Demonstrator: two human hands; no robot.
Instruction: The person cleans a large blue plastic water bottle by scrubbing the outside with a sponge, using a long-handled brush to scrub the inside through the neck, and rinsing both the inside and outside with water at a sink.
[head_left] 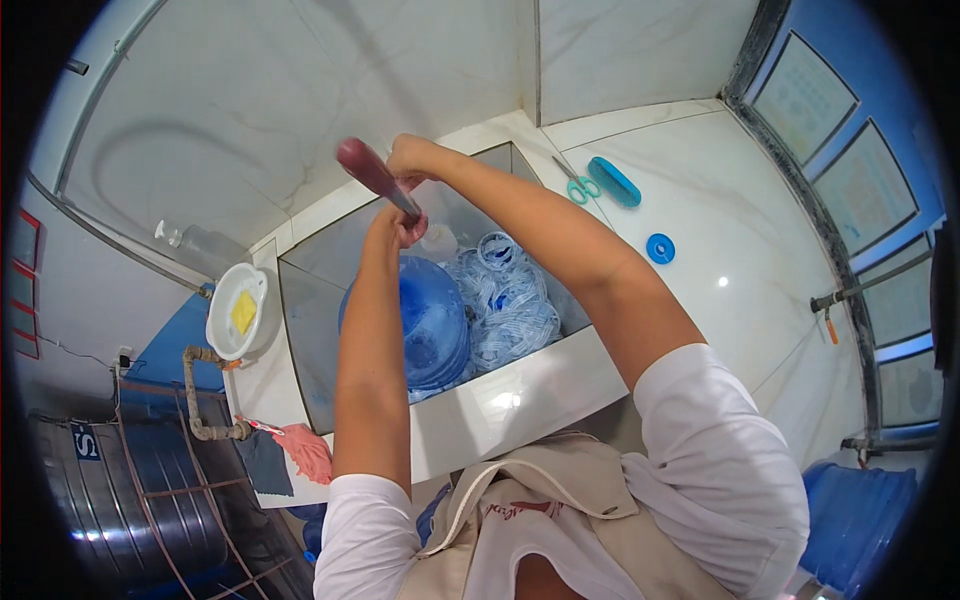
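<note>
Stretching out over the deep grey sink [312, 330], both bare arms reach toward its far side. The left hand [411, 231] is curled tight around the grey metal part of a long tool with a smooth, dark red handle [368, 168]. The tool is up above the sink, slanting, with its fat, rounded red end sticking up to the left and its thinner grey part going down into the fist. The red is deep, like a plum, and a bit shiny. The right hand [408, 158] is bent in just beside the tool, but its fingers are mostly hidden, so I cannot tell if it holds the tool too. Down in the sink lies a big, round, see-through blue plastic bottle [432, 320]. It has ridges around it, and the left arm hides part of it. Right next to it is a messy heap of pale blue, see-through plastic strips [512, 325], all loopy and tangled. On the white counter, to the right of the sink, sit scissors with teal handles [583, 190] and an oval teal brush [614, 182], close together.
</note>
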